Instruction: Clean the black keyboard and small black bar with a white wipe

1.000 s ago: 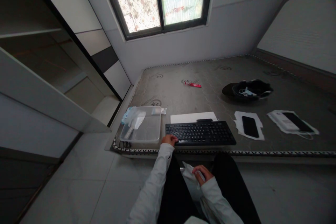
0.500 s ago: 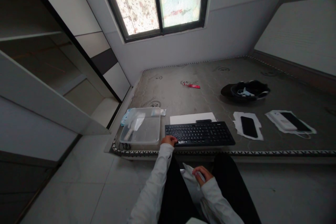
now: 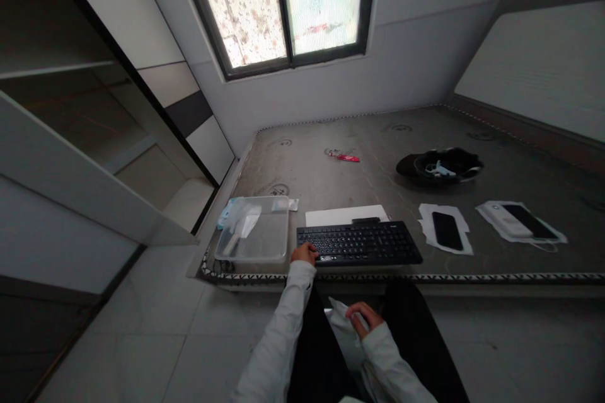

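The keyboard (image 3: 362,244), lying flat near the front edge of the mattress (image 3: 350,189), serves as reference. At its near left corner rests the left hand (image 3: 304,254), fingers bent and close together; whether they pinch the edge or merely rest on it cannot be told. In front of the keyboard, between the knees, the right hand (image 3: 367,318) holds a pale sheet (image 3: 341,321) between thumb and fingers. Good handling would call for light, level contact at the corner, clear of the keys, and an even pinch that does not crease the sheet.

Just left of the keyboard, a clear plastic box (image 3: 274,236) narrows the left hand's room. A white panel (image 3: 326,216) lies directly behind; a phone (image 3: 447,230) on white wrapping lies to the right, a dark cap (image 3: 411,167) behind and right. The thighs confine the right hand.
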{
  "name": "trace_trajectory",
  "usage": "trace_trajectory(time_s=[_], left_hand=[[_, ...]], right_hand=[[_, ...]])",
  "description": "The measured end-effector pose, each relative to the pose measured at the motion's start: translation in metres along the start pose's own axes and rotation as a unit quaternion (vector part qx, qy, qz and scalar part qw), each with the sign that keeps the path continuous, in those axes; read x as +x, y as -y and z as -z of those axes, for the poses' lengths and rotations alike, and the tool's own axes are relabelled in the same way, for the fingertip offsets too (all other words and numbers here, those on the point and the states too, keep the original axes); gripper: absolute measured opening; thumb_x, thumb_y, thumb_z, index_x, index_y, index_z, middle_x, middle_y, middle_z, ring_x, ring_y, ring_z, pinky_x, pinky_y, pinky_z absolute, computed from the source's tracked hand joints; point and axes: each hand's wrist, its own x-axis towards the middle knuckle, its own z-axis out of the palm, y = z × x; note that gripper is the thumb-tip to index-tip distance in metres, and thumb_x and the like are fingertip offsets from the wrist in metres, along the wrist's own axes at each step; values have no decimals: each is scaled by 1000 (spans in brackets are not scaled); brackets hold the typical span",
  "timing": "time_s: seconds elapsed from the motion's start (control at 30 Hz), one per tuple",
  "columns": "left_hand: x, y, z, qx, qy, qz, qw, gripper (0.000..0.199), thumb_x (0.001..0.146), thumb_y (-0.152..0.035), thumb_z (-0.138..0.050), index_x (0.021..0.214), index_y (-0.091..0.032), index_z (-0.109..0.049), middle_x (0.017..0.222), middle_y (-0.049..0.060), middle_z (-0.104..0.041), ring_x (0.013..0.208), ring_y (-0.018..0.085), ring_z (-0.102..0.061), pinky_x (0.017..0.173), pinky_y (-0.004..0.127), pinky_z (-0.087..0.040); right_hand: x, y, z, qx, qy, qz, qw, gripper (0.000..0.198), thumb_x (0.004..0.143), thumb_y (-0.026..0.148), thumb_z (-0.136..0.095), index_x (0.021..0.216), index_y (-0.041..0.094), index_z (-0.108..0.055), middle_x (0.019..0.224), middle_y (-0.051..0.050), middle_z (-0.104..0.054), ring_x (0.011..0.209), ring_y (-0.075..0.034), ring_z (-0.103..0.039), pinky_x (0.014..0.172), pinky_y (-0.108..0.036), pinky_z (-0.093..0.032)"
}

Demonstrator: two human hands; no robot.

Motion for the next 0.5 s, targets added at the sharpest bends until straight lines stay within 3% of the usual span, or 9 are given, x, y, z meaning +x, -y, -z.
trace_trajectory(time_s=[0.17,0.5], left_hand=[[3,1,4,6,26,-28,999,18,77,-29,-69,89,-15,-67,85,1,-71,84,14,-65,85,37,-51],[15,23,-9,-26,-2,-54,998,23,73,-31,-72,87,-14,-64,89,1,-67,86,14,-61,80,34,-50]], right_hand=[[-1,-5,-1,0,2,0,1000,35,85,47,-50,69,20,-64,72,-6,-61,71,-25,-60,64,-32,-45],[0,5,0,10,3,-16,1000,29,80,43,-51,67,20,-64,70,-6,-62,70,-25,-61,63,-33,-46]])
